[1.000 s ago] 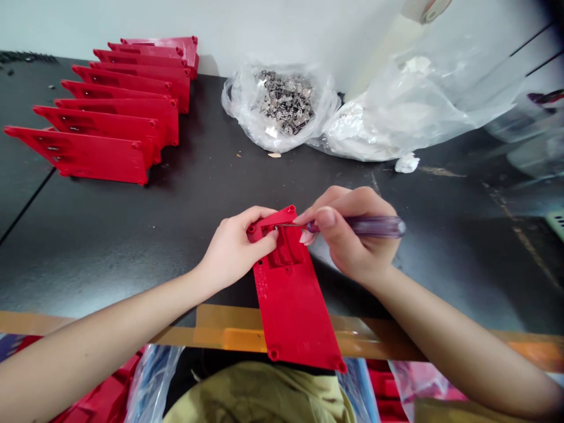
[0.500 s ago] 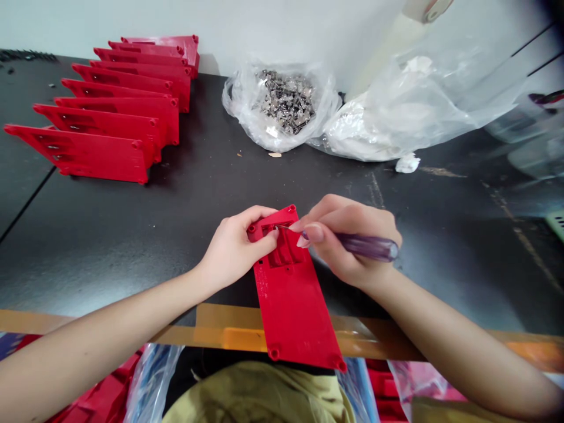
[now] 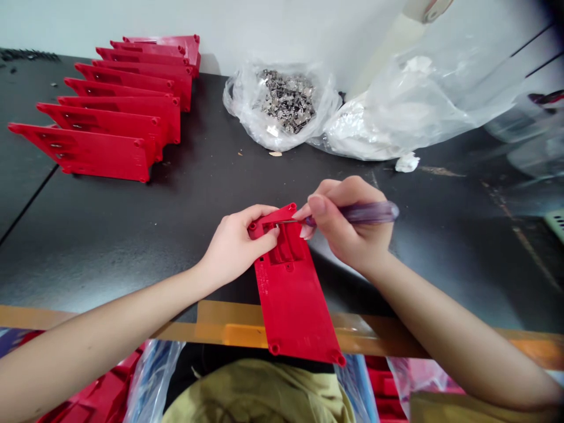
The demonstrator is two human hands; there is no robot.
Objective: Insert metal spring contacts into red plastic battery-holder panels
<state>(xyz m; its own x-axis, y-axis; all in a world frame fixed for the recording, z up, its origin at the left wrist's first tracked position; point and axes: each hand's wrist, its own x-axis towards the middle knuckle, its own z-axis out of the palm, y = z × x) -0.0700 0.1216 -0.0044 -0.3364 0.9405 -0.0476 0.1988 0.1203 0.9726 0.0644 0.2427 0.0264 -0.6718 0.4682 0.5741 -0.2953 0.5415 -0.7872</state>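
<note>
A red plastic panel (image 3: 299,311) lies at the table's front edge, its near end jutting past the edge. My left hand (image 3: 240,238) grips its far left corner, thumb over the recessed compartment. In my right hand (image 3: 348,220) is a screwdriver (image 3: 370,212) with a translucent purple handle, lying nearly level. Its thin shaft reaches left into the recess, with the tip beside my left thumb. A small metal piece shows at that thumb; its shape is too small to tell.
Several red panels (image 3: 106,154) lean in a row at the back left. An open bag of metal parts (image 3: 288,103) stands at the back middle, beside a larger clear bag (image 3: 388,123). Orange tape (image 3: 211,317) runs along the front edge.
My right hand has risen slightly away from me, and the screwdriver handle has swung up to a more level angle. My left hand and the panel have barely moved.
</note>
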